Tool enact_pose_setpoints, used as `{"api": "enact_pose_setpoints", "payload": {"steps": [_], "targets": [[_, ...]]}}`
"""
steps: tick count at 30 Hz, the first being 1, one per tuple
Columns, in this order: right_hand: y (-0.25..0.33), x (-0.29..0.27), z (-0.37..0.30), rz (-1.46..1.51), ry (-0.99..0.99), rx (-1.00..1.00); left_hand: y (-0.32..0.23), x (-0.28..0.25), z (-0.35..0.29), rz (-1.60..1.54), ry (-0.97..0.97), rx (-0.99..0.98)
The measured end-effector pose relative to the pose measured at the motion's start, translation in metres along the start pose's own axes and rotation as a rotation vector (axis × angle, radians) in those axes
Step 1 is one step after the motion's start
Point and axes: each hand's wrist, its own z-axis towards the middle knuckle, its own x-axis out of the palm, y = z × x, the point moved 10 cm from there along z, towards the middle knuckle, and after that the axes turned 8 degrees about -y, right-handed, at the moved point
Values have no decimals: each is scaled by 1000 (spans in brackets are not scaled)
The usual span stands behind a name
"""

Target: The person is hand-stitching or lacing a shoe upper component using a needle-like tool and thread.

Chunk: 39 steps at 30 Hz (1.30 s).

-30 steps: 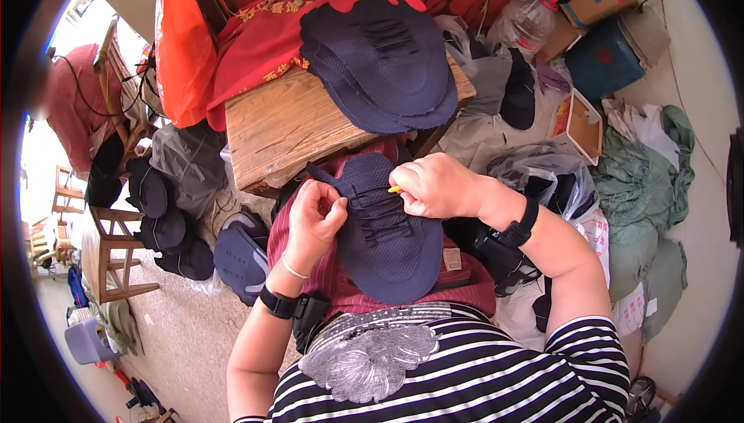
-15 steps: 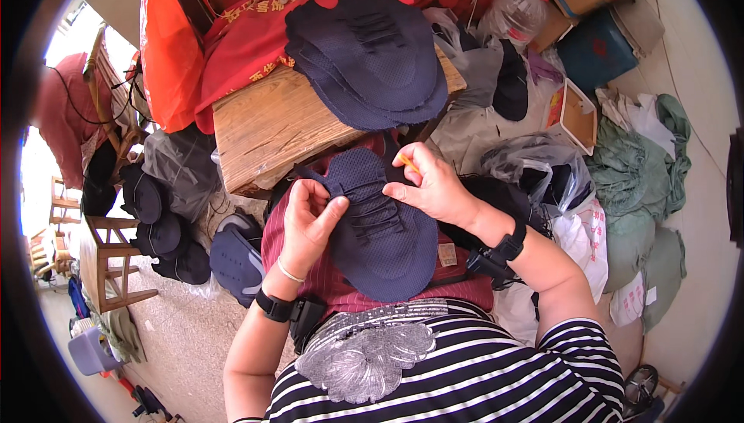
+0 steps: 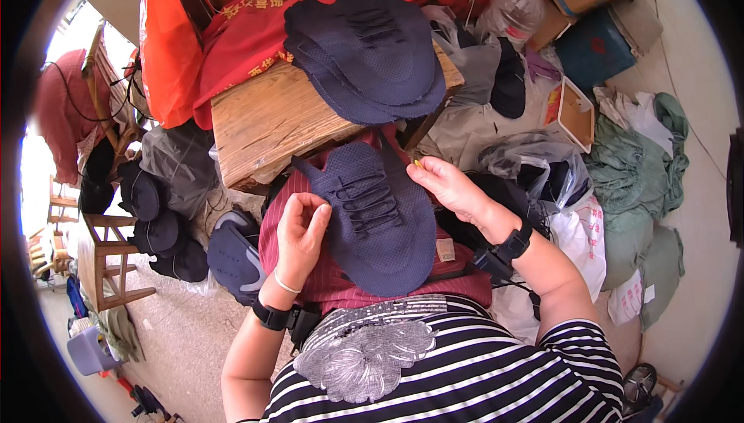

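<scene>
A dark navy mesh shoe upper [image 3: 387, 245] lies spread over my lap, its black laces [image 3: 368, 202] crossing the middle in several rows. At the left edge of it, my left hand [image 3: 301, 237] has curled fingers with thumb and forefinger close together; whatever lies between them is too small to make out. My right hand [image 3: 449, 186] is by the upper's top right edge, closed on a thin yellow tool [image 3: 419, 164], of which only a short end shows. On the wooden table [image 3: 271, 132] ahead rests a stack of similar navy uppers [image 3: 372, 58].
Dark shoe pieces [image 3: 159, 229] and a navy-grey shoe part [image 3: 235, 256] sit on the floor to the left, near a wooden stool [image 3: 108, 260]. Clear plastic bags [image 3: 535, 159], an open box [image 3: 575, 113] and green cloth [image 3: 635, 167] crowd the right side.
My left hand has moved slightly left and down, away from the laces. My right hand has shifted right, off the lace rows, and less of the yellow tool shows.
</scene>
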Motion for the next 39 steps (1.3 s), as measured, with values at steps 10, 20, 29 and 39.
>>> {"api": "enact_pose_setpoints", "payload": {"steps": [10, 20, 29, 39], "targets": [[23, 29, -38, 494, 207, 214, 4, -12, -1, -104, -47, -221], [43, 40, -61, 310, 219, 10, 4, -7, -20, -344, 125, -401], [193, 3, -56, 16, 61, -487, -38, -44, -11, -518, -5, -155], [241, -111, 119, -728, -652, -620, 40, -159, -45, -242, -386, -130]]}}
